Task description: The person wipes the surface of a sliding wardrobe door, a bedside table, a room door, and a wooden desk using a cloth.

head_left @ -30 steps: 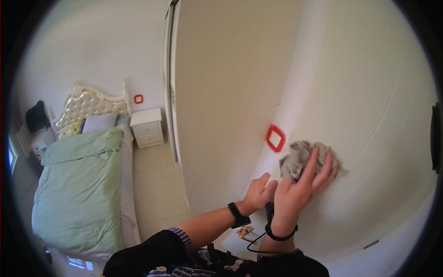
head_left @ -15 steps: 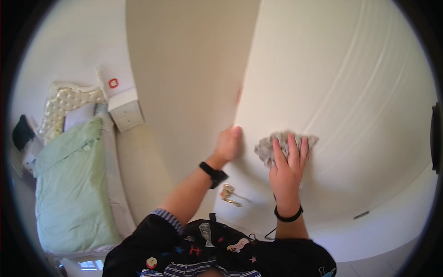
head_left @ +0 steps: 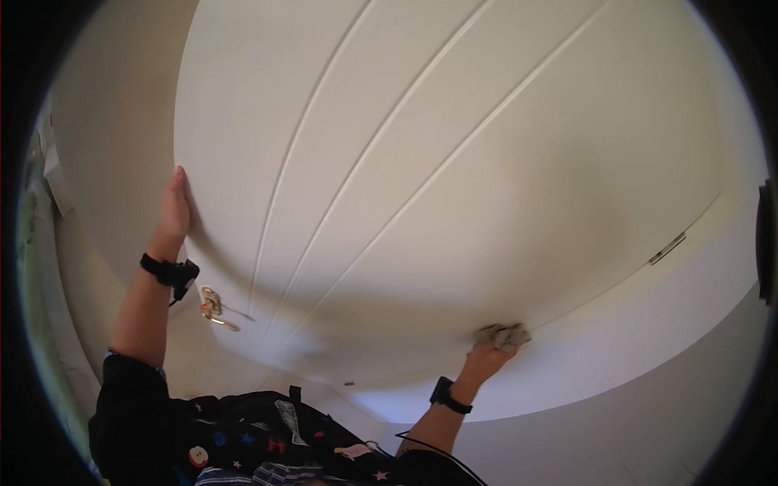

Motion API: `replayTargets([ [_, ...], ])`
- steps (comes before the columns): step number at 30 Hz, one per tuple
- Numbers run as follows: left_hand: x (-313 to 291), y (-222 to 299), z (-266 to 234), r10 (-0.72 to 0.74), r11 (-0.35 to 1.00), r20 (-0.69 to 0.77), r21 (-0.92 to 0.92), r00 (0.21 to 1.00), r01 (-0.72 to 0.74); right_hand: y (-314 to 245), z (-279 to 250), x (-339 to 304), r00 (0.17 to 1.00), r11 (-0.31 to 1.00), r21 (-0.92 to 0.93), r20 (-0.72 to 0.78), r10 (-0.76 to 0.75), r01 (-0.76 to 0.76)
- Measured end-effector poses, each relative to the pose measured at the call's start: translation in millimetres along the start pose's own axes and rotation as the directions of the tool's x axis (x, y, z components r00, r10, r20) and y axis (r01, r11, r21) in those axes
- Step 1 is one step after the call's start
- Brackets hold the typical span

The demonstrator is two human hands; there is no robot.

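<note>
A white door [head_left: 454, 243] with three long curved-looking grooves fills most of the view. My left hand [head_left: 175, 209] is closed around its left edge, above the gold lever handle [head_left: 215, 308]; part of the fingers is hidden. Far to the right and lower down, my right hand [head_left: 486, 362] holds a crumpled grey cloth [head_left: 501, 334] against the door face, near the hinge side. Each wrist carries a black band.
A hinge [head_left: 668, 249] shows at the door's right edge, beside a white frame or wall [head_left: 616, 356]. Part of a green-covered bed [head_left: 32, 267] appears at the far left. A grey surface [head_left: 640, 437] lies at lower right.
The view has turned, bringing the door's grooves and hinge edge into sight. My right hand has moved the cloth right and down across the door. My left hand stays at the door's edge.
</note>
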State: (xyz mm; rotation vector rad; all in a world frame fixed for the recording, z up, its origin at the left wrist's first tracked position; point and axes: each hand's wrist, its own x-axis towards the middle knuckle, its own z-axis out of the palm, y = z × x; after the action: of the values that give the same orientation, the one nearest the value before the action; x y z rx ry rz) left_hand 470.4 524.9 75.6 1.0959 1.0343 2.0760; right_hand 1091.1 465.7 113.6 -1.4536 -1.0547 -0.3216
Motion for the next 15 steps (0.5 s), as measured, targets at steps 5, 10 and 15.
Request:
replayTargets([
  [5,4,-15,-10,0.161,0.975,0.012,0.151,0.987,-0.161,-35,22,25,0.978,0.952,0.231,0.108,0.181,-0.202],
  [10,-5,21,11,0.182,0.927,0.094,0.315,0.979,-0.203,-207,46,19,0.993,0.961,0.272,-0.092,0.074,-0.047],
  [15,-12,43,19,0.054,0.950,0.121,0.300,0.991,-0.089,-345,104,-4,0.893,0.930,-0.155,-0.265,-0.365,0.334],
])
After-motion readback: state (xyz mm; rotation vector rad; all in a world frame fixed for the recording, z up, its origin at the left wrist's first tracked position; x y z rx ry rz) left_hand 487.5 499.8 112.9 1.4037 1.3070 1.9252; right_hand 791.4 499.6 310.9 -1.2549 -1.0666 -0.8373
